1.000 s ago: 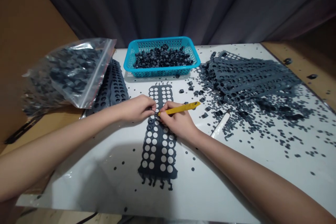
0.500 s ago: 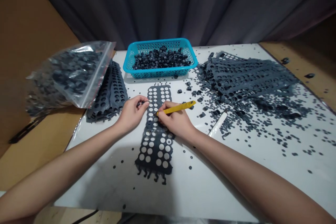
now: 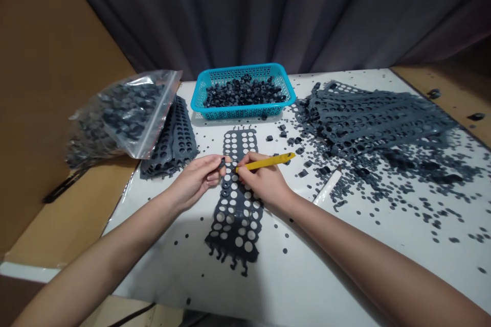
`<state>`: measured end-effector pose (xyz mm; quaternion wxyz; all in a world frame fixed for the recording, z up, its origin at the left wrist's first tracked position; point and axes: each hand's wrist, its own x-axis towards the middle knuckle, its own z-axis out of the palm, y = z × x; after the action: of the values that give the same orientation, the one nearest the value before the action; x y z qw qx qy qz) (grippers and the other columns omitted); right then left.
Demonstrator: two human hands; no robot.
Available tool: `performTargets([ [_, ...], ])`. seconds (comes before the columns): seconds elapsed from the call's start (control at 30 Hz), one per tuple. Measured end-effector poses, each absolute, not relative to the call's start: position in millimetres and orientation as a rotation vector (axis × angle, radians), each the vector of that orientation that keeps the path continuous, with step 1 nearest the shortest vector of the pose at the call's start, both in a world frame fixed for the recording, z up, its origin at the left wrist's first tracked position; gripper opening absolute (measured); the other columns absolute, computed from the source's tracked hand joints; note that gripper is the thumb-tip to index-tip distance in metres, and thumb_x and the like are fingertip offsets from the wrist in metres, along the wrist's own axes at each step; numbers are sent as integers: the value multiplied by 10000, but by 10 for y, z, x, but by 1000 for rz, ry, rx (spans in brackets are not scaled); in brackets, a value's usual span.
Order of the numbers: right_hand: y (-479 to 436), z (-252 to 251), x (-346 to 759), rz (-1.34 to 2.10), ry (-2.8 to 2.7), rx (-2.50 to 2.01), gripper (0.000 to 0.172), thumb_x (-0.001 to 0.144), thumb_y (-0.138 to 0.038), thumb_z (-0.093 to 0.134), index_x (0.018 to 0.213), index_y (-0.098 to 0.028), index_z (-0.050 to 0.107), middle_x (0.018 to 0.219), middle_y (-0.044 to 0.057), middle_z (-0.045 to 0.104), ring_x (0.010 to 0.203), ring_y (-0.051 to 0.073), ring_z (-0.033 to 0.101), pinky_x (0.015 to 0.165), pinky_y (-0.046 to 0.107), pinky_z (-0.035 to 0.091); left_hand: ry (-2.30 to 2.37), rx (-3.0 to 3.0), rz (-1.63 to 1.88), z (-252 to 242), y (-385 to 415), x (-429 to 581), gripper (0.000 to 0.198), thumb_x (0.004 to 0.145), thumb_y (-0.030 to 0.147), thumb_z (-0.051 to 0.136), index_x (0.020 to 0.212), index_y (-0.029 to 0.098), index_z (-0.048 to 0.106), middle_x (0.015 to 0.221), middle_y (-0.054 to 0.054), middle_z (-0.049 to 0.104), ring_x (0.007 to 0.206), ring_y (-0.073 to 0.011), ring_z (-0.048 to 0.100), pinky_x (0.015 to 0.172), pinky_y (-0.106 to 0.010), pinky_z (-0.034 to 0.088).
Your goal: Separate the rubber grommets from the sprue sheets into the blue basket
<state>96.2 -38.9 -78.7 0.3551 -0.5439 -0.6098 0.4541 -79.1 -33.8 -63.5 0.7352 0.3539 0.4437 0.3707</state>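
A dark rubber sheet punched with rows of round holes [image 3: 241, 199] lies lengthwise before me on the white table, with curly strands along its near edge. My left hand [image 3: 199, 179] is at its left side, thumb and forefinger pinched on a small black rubber piece [image 3: 222, 163]. My right hand [image 3: 266, 179] rests over the sheet's right half, closed around a slim yellow pen-like tool [image 3: 270, 161]. The tool's working tip is largely hidden by the fingers. Small dark round pieces [image 3: 225, 188] sit on the sheet just below my left fingertips.
A blue basket [image 3: 243, 112] of small black parts stands at the back. On the left, a zip bag [image 3: 130, 112] of parts leans on stacked sheets [image 3: 178, 138]. More sheets [image 3: 376, 117] and scattered black discs lie right, near a white pen-like tool [image 3: 328, 186].
The whole view has shifted slightly. My left fingers have turned and now show a small black piece in their pinch. My right hand still grips the yellow tool over the sheet.
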Motion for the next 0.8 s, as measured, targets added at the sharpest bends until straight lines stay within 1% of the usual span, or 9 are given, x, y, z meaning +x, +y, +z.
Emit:
performTargets([
  [0.13,-391,-794,966,1182,-1584,-1423,55,723,-230,498,708,-194,538,641,5,584,626,142,536,597,275,386,956,720,802,-641,-360,-787,245,790,345,616,824,105,657,608,7,490,467,-14,300,438,-130,261],
  [0.23,-395,-793,968,1177,-1594,-1423,54,727,-234,501,698,-196,527,643,2,582,619,138,532,591,272,383,1009,726,789,-644,-356,-768,293,781,397,616,792,105,640,576,22,458,442,-14,270,414,-135,226],
  [0.33,-397,-789,964,1169,-1598,-1408,59,731,-227,498,682,-195,506,640,-2,575,618,134,525,586,264,376,1047,771,753,-624,-306,-711,373,791,482,565,753,115,620,490,60,357,408,-28,216,400,-158,171],
  [0.43,-395,-785,957,1136,-1612,-1405,52,721,-217,494,675,-195,503,632,-11,563,617,134,517,591,259,372,1142,997,727,-555,-155,-583,501,820,575,435,599,142,559,411,77,244,379,-58,199,403,-199,175],
  [0.47,-394,-784,953,1124,-1621,-1403,47,717,-213,492,676,-194,508,635,-13,563,622,135,518,596,259,373,1183,1142,722,-518,-80,-520,539,829,591,389,545,154,525,396,69,243,378,-70,222,411,-213,196],
  [0.53,-391,-785,947,1094,-1633,-1401,43,709,-207,490,678,-192,515,651,-11,572,641,141,526,612,261,379,1208,1528,689,-430,96,-364,572,845,592,335,495,164,483,405,36,331,414,-93,313,453,-235,252],
  [0.63,-388,-790,941,1051,-1622,-1418,35,701,-203,497,682,-188,523,687,7,602,678,155,544,638,268,388,1039,1987,559,-299,367,-95,542,839,579,356,514,166,485,506,-1,468,520,-125,409,535,-254,303],
  [0.7,-386,-794,942,1042,-1620,-1419,33,696,-197,502,682,-190,531,701,12,618,690,159,551,648,270,392,934,1999,474,-245,510,61,534,846,571,334,552,165,518,540,-3,468,539,-130,403,544,-255,307],
  [0.8,-382,-801,947,1051,-1628,-1399,44,696,-197,502,657,-198,525,675,-3,616,674,153,551,644,264,391,891,1605,404,-235,619,188,485,861,516,294,652,165,554,558,6,416,485,-114,328,490,-244,278],
])
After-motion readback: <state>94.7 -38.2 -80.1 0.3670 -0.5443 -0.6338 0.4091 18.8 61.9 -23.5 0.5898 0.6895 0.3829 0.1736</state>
